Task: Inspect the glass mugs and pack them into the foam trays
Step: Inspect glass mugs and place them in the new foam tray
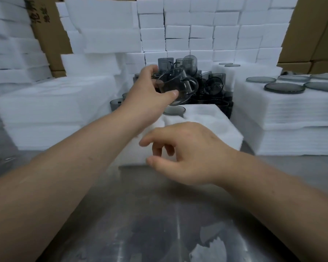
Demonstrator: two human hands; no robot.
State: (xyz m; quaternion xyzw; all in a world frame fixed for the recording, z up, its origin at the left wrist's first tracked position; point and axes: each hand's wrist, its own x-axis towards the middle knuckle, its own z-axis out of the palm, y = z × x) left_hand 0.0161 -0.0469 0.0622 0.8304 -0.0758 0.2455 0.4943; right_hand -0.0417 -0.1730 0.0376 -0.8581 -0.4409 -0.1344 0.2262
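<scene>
The left hand (148, 91) grasps a tilted glass mug (175, 86) above the foam tray (206, 118) (right hand (187, 154) loosely curled, holding nothing).

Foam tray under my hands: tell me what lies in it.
A grey glass disc sits in a far recess of the foam tray. The left hand, holding a glass mug, and the right hand hide other parts.

The grey metal desk (159, 224) carries a foam tray (216, 125) under the right hand (187, 154). One foam stack (45, 110) sits left of the left hand (150, 91), another (292, 133) right of the right hand. Piled mugs (212, 86) lie beyond both hands.
</scene>
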